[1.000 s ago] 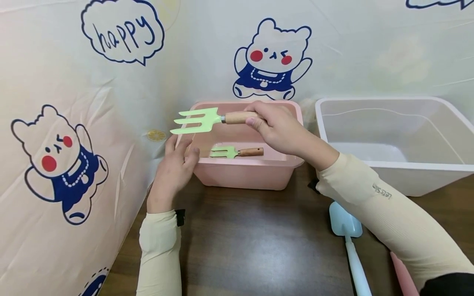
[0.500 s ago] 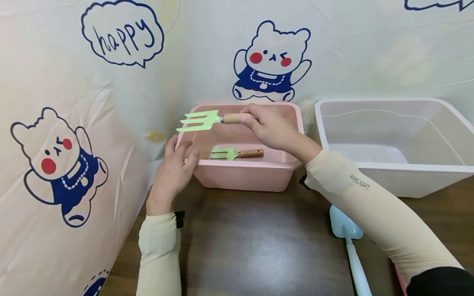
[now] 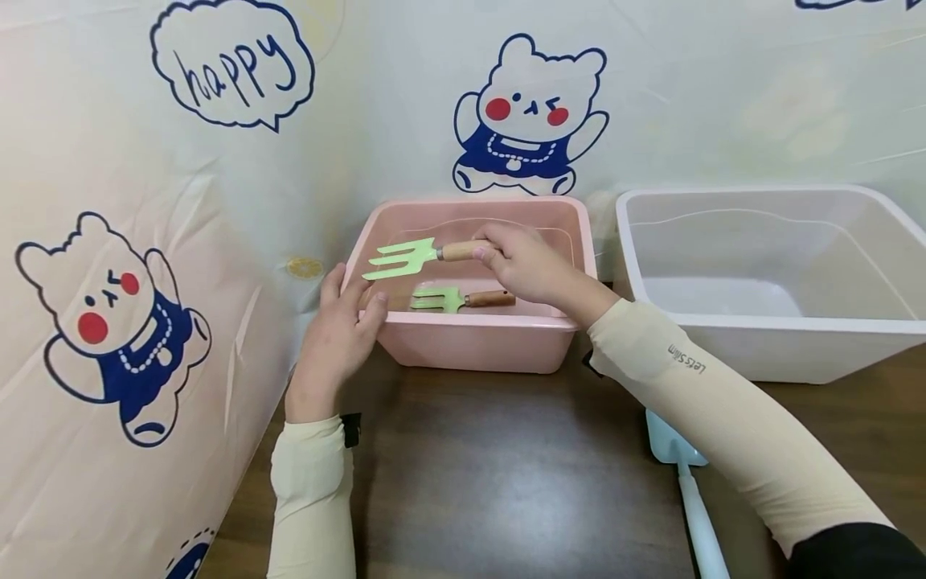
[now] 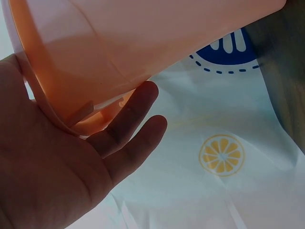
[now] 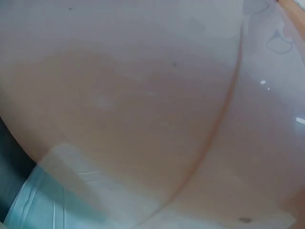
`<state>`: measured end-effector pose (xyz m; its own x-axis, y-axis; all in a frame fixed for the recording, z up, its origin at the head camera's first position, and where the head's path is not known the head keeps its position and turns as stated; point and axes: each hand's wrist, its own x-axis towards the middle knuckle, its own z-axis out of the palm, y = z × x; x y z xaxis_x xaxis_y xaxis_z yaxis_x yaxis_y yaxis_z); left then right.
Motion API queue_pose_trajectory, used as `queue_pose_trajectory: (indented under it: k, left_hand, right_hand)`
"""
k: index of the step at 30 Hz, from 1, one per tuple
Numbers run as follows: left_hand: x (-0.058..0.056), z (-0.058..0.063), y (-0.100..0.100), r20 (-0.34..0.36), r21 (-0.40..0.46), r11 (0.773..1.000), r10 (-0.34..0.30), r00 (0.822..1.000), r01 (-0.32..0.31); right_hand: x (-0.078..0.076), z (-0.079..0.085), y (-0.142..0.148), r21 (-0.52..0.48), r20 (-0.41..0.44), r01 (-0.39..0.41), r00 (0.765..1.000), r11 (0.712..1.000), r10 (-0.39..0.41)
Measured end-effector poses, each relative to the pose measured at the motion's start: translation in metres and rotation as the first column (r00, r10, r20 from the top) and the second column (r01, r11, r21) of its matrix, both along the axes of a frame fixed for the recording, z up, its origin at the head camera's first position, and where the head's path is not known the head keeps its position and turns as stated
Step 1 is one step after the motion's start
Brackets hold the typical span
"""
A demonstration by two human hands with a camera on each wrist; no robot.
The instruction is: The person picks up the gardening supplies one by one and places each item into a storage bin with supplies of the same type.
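My right hand (image 3: 526, 261) grips the wooden handle of a green three-pronged hand fork (image 3: 407, 257). The fork is held level over a pink plastic basin (image 3: 470, 344), prongs pointing left. Down on the basin floor lies a second, smaller green hand fork (image 3: 447, 300) with a brown handle. My left hand (image 3: 334, 342) holds the basin's left rim; in the left wrist view the thumb is over the rim and the fingers (image 4: 138, 109) are along the outside wall. Only the basin's wall (image 5: 143, 105) fills most of the right wrist view.
A larger white bin (image 3: 796, 350) stands to the right of the basin. A blue toy shovel (image 3: 678, 442) lies on the dark wooden table (image 3: 492, 466), partly under my right forearm. Cartoon-printed cloth (image 3: 405, 104) hangs behind and at the left.
My right hand has moved the fork lower and slightly right, from above the basin's back left rim to inside its outline. The left hand stays at the rim.
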<state>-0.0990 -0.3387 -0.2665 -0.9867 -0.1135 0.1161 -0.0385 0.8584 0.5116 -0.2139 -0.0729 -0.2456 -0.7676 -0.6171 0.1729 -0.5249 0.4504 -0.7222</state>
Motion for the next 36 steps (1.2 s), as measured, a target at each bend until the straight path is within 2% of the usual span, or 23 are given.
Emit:
queue_pose_trajectory:
  k: [4,12,16,22,26,36]
  left_hand:
    - [-0.0001,-0.0007,-0.0001,-0.001,0.001,1.0,0.001,1.0,-0.001]
    - [-0.0001,-0.0006,-0.0006,0.004,0.008,1.0,-0.011,1.0,0.011]
    - [-0.0003,-0.0007,-0.001,0.001,0.002,1.0,-0.016,1.0,0.016]
    - [0.0004,-0.0004,-0.0023,0.01,0.011,1.0,-0.012,1.0,0.012]
    - [0.0008,-0.0002,-0.0029,0.011,0.009,1.0,-0.013,1.0,0.013]
    - [0.001,-0.002,-0.0036,0.0,0.007,1.0,-0.015,1.0,0.015]
  right_hand:
    - [0.0012,-0.0007,0.0006,0.011,-0.009,0.027,1.0,1.0,-0.027]
    - [-0.001,-0.0024,0.0042,0.051,-0.034,0.14,0.99,0.989,-0.138]
    - [-0.0034,-0.0035,0.0035,0.106,-0.075,0.214,0.975,0.971,-0.207]
    - [-0.0049,-0.0044,0.0005,0.182,-0.038,0.277,0.961,0.944,-0.275]
    - [-0.0069,-0.0071,-0.0001,0.214,-0.064,0.284,0.959,0.935,-0.277]
    - [-0.0062,-0.0085,-0.0011,0.231,-0.065,0.248,0.969,0.941,-0.24]
